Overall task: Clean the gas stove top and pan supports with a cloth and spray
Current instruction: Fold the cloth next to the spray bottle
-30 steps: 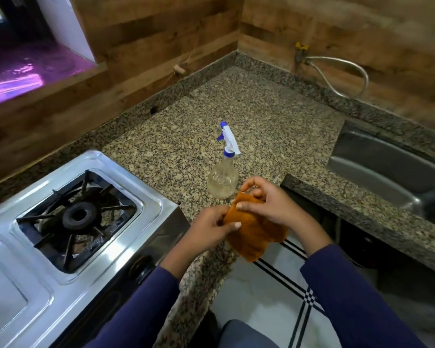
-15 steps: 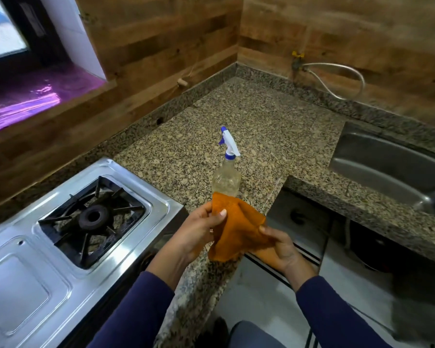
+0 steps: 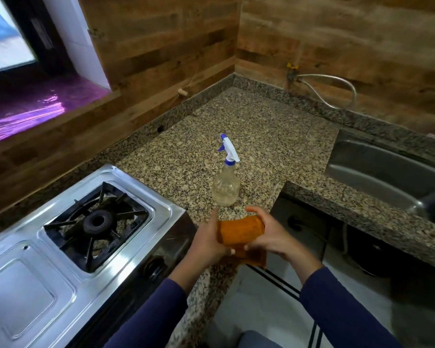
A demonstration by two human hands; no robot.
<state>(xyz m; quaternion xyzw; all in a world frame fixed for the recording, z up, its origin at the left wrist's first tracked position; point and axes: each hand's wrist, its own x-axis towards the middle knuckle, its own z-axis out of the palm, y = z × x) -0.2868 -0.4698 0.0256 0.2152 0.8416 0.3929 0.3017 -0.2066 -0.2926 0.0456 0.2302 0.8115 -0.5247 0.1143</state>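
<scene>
An orange cloth (image 3: 239,231), folded into a thick pad, is held between both hands just past the counter's front edge. My left hand (image 3: 207,241) grips its left side and my right hand (image 3: 269,237) wraps over its right side. A clear spray bottle (image 3: 225,188) with a white and blue trigger head stands upright on the granite just beyond the hands, untouched. The steel gas stove (image 3: 60,270) lies at the lower left, with a black pan support (image 3: 96,219) over its right burner.
Granite counter (image 3: 236,126) runs into the wooden wall corner. A steel sink (image 3: 387,172) is set in at the right, a metal hose (image 3: 337,84) on the wall behind it. A window ledge (image 3: 30,114) lies at the upper left. Below the hands is white floor.
The cloth hung loosely open half a second ago; it is now folded into a compact pad. My right hand rose from under the cloth to clasp its right side.
</scene>
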